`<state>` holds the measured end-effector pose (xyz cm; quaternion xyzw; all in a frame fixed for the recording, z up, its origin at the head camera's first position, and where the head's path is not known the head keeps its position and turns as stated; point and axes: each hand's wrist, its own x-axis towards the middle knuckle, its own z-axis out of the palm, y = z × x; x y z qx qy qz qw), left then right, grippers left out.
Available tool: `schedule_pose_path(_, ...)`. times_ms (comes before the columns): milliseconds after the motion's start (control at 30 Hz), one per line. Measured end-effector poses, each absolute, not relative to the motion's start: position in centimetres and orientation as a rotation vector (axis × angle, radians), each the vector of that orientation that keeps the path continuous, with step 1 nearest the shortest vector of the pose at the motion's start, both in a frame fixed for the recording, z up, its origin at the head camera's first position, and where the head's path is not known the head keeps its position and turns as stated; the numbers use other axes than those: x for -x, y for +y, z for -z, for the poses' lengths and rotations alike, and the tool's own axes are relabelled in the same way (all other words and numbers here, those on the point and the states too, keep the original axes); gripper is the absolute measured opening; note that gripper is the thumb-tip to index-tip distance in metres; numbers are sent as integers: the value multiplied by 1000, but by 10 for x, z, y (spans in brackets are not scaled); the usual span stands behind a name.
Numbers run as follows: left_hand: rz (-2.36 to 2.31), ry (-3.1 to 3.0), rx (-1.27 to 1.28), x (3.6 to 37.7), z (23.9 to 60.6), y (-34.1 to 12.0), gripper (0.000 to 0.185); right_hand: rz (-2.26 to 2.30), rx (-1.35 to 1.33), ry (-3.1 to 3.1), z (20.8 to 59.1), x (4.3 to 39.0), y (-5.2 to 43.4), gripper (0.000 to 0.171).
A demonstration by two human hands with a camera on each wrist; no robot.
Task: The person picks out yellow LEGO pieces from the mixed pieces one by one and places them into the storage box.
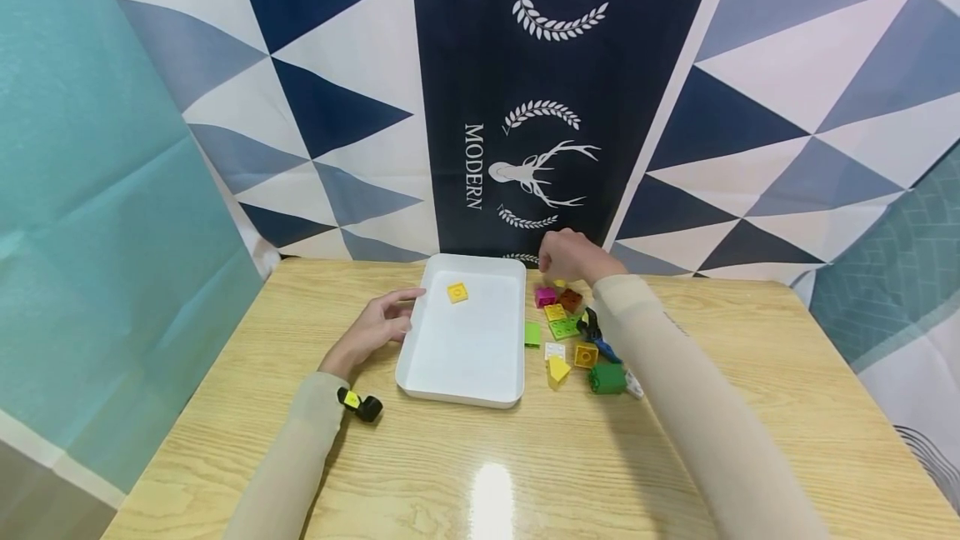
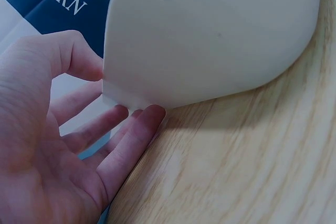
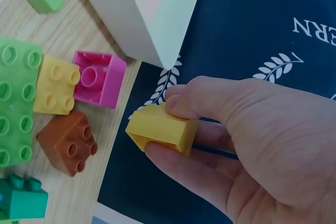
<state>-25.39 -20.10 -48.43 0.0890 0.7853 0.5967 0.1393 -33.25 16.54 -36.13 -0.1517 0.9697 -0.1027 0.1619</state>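
A shallow white tray [image 1: 465, 348] sits on the table with one yellow brick [image 1: 457, 292] near its far left corner. My left hand [image 1: 375, 327] holds the tray's left side; in the left wrist view, its thumb and fingertips meet the tray's edge. Beyond the tray's far right corner, my right hand [image 1: 573, 257] pinches a yellow sloped toy brick [image 3: 160, 129] between thumb and fingers. Nearest to that hand are a magenta brick [image 3: 100, 78], a brown brick [image 3: 69, 142] and a small yellow brick [image 3: 55, 85]. A light green brick [image 3: 18, 98] lies beside them.
Right of the tray lie more bricks: a green one [image 1: 607, 378], a yellow wedge [image 1: 557, 371], an orange-yellow one [image 1: 586, 355], a white one [image 1: 554, 351] and a lime one [image 1: 532, 334]. A patterned cloth [image 1: 352, 107] hangs behind the wooden table [image 1: 405, 473].
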Motion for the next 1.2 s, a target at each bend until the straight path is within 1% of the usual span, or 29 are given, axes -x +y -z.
schedule_pose_path(333,-1738,2267,-267,255,484,-202,74,358,419,2757,363,333,155,27)
schedule_pose_path(467,-1743,2266,-276,254,484,-201,75,357,463,2757,372,343,154,24)
schedule_pose_path(567,-1744,2267,-276,255,484,-201,75,355,485,2757,372,342,151,25)
schedule_pose_path(667,-1743,2268,-278,255,485,-201,75,354,474,2763,362,331,142,29)
schedule_pose_path(767,-1745,2269,-280,254,485,-201,75,337,474,2772,361,329,137,30)
schedule_pose_path(1067,-1736,2269,-266,255,486,-201,75,301,463,2760,360,329,125,25)
schedule_pose_path(1100,-1735,2272,-261,255,486,-201,75,298,465,2760,364,335,125,23)
schedule_pose_path(1200,-1734,2278,-252,256,486,-201,76,276,482,2764,365,338,120,22)
